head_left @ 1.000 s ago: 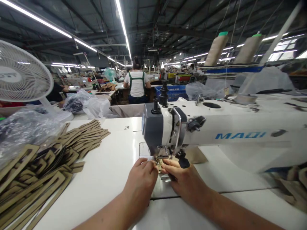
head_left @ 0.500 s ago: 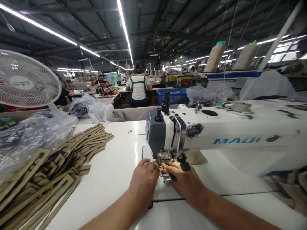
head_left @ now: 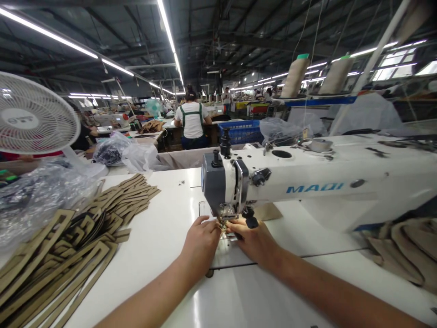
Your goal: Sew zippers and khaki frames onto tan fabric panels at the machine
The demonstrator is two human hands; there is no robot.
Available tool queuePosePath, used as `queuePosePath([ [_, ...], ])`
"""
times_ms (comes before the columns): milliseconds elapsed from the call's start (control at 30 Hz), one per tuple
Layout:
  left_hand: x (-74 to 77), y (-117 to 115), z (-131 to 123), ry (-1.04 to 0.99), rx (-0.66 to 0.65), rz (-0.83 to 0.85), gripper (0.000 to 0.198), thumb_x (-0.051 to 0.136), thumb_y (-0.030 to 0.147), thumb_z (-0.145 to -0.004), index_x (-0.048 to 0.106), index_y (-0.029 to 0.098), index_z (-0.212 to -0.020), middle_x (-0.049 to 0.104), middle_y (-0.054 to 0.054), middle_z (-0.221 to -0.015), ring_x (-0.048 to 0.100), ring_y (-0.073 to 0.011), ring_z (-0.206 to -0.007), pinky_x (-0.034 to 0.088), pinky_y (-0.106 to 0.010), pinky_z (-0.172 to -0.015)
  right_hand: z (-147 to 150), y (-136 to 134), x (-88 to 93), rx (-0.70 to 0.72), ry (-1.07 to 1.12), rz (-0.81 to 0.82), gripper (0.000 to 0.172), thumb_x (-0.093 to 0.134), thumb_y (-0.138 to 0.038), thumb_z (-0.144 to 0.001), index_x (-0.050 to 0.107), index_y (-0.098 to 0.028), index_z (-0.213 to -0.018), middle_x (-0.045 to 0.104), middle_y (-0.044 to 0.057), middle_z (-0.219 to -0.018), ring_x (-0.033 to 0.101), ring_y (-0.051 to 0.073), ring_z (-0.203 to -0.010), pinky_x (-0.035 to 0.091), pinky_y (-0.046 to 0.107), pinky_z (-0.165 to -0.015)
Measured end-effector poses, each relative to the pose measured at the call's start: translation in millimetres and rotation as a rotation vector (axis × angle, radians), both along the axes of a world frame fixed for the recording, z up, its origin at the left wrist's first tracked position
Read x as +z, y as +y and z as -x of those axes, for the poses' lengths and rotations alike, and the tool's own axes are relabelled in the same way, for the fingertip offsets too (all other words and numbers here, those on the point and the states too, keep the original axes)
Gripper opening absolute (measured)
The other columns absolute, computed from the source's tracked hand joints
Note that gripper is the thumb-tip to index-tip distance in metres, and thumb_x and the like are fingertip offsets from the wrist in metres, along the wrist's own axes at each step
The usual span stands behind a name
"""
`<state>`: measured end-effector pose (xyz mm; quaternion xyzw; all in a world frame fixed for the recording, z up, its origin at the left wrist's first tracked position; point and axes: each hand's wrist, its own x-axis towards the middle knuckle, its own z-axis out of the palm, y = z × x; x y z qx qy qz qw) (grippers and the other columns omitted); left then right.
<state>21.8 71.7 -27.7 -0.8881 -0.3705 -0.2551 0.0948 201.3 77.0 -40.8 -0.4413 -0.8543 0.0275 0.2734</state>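
Note:
Under the needle area of a white sewing machine (head_left: 317, 175), both hands meet at the presser foot (head_left: 223, 217). My left hand (head_left: 201, 239) is closed, fingertips pressed down just left of the foot. Close on the right side, my right hand (head_left: 252, 237) has its thumb and fingers together, partly behind a black knob (head_left: 251, 221). Between the fingertips shows a small tan piece (head_left: 223, 225), mostly covered by fingers and foot; its exact shape is hidden. Left of the hands lies a heap of tan strips with slots (head_left: 99, 228).
A white fan (head_left: 37, 114) and clear plastic wrapping (head_left: 48, 191) stand at the left. Tan fabric pieces (head_left: 403, 250) lie at the right. Thread cones (head_left: 295, 77) rise behind the machine. Farther back, a person (head_left: 193, 118) sits near a blue basket (head_left: 239, 132).
The camera view has turned a little to the right, so the machine and hands appear farther left. Both hands stay at the presser foot, with little visible change in their grip.

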Motion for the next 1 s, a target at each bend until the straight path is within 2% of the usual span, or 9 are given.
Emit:
queuePosePath([
  [467, -4.1, -0.4, 1.2, -0.007, 0.025, 0.006, 0.013, 0.052, 0.007, -0.084, 0.061, 0.016, -0.080, 0.069, -0.004, -0.083, 0.065, -0.0164, -0.079, 0.046, -0.038, -0.090, 2.0, -1.7, -1.5, -0.030, -0.031, -0.018, 0.045, 0.052, 0.002, -0.065, 0.067, -0.021, -0.099, 0.067, 0.004, -0.107, 0.064, 0.019, -0.093, 0.050, 0.027, -0.083],
  [600, -3.7, -0.1, 1.7, -0.045, 0.033, -0.005, 0.014, 0.053, 0.006, -0.083, 0.063, 0.016, -0.081, 0.069, -0.004, -0.085, 0.065, -0.0161, -0.078, 0.046, -0.038, -0.089, 2.3, 1.8, 5.4, -0.040, -0.073, -0.045, 0.032, 0.053, -0.002, -0.070, 0.067, -0.023, -0.090, 0.069, 0.002, -0.100, 0.066, 0.018, -0.087, 0.050, 0.024, -0.076],
  [700, -1.7, -0.5, 3.5, -0.080, 0.040, -0.003, 0.018, 0.049, 0.007, -0.085, 0.064, 0.017, -0.084, 0.070, -0.005, -0.089, 0.065, -0.0167, -0.080, 0.047, -0.039, -0.087, -5.5, 2.8, 16.8, -0.065, -0.127, -0.057, 0.018, 0.053, -0.010, -0.077, 0.065, -0.021, -0.083, 0.070, 0.003, -0.086, 0.067, 0.018, -0.076, 0.049, 0.022, -0.064],
  [800, 6.0, -7.7, 5.3, -0.094, 0.049, 0.038, 0.023, 0.045, 0.006, -0.087, 0.065, 0.018, -0.088, 0.070, -0.006, -0.096, 0.066, -0.0176, -0.085, 0.046, -0.040, -0.087, -15.4, -13.0, 25.1, -0.120, -0.188, -0.050, 0.013, 0.053, -0.013, -0.078, 0.064, -0.019, -0.080, 0.069, 0.006, -0.076, 0.066, 0.021, -0.064, 0.046, 0.024, -0.051],
  [900, 16.3, -21.4, 4.3, -0.080, 0.060, 0.109, 0.020, 0.047, 0.009, -0.086, 0.064, 0.019, -0.091, 0.070, -0.005, -0.097, 0.066, -0.0175, -0.085, 0.047, -0.037, -0.085, -16.3, -47.8, 18.3, -0.125, -0.276, -0.072, 0.010, 0.059, -0.019, -0.074, 0.065, -0.019, -0.082, 0.070, 0.010, -0.090, 0.064, 0.022, -0.053, 0.046, 0.027, -0.045],
  [933, 18.9, -26.2, 3.0, -0.071, 0.066, 0.130, 0.019, 0.049, 0.010, -0.086, 0.064, 0.019, -0.093, 0.070, -0.005, -0.097, 0.065, -0.0178, -0.086, 0.048, -0.037, -0.085, -13.7, -60.4, 12.4, -0.098, -0.342, -0.124, 0.020, 0.062, -0.023, -0.072, 0.066, -0.018, -0.091, 0.067, 0.013, -0.102, 0.064, 0.022, -0.049, 0.046, 0.028, -0.042],
  [1000, 21.6, -34.1, -0.7, -0.054, 0.086, 0.161, 0.017, 0.053, 0.012, -0.084, 0.062, 0.019, -0.097, 0.068, -0.005, -0.098, 0.064, -0.0193, -0.088, 0.048, -0.038, -0.085, -5.9, -81.9, -2.1, -0.018, -0.453, -0.208, 0.033, 0.066, -0.029, -0.069, 0.065, -0.018, -0.100, 0.062, 0.014, -0.113, 0.059, 0.017, -0.038, 0.041, 0.026, -0.030],
])
